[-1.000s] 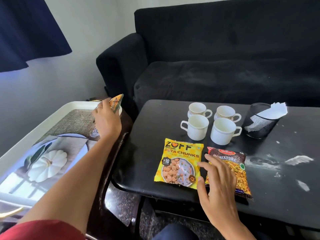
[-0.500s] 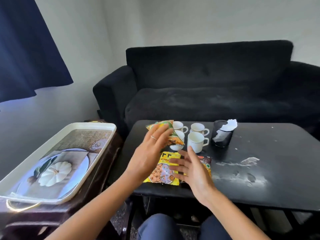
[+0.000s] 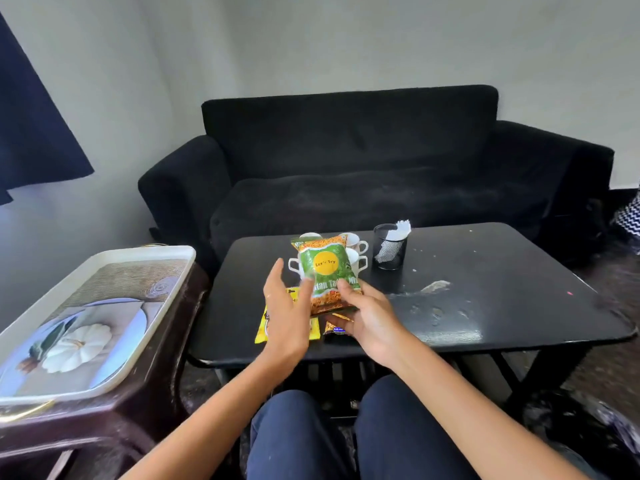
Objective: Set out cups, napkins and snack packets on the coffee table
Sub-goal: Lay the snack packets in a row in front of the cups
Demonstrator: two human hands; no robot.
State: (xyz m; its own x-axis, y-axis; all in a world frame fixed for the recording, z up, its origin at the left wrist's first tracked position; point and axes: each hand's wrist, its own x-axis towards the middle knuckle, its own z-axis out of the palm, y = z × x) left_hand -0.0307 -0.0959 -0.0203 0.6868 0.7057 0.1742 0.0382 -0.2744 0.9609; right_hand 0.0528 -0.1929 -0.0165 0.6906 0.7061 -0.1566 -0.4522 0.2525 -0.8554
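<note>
I hold a green "Let's Try" snack packet (image 3: 327,268) upright above the near left part of the black coffee table (image 3: 485,306). My right hand (image 3: 369,318) grips its lower edge, thumb on the front. My left hand (image 3: 287,317) is spread beside the packet's left edge, fingertips just touching it. Under my hands lie a yellow packet (image 3: 265,325) and a brown mixture packet (image 3: 335,329), both mostly covered. Several white cups (image 3: 360,245) stand behind the green packet, partly hidden. A black mesh holder (image 3: 389,251) with white napkins stands to their right.
A white tray (image 3: 114,258) with a pumpkin picture rests on a dark brown stool (image 3: 149,386) to the left. A black sofa (image 3: 363,161) runs behind the table. White smears mark the table's right half. My knees are under the near edge.
My left hand carried the green packet from the tray over to the table. My right hand rose off the mixture packet and took hold of it, and my left hand opened. The view pulled back.
</note>
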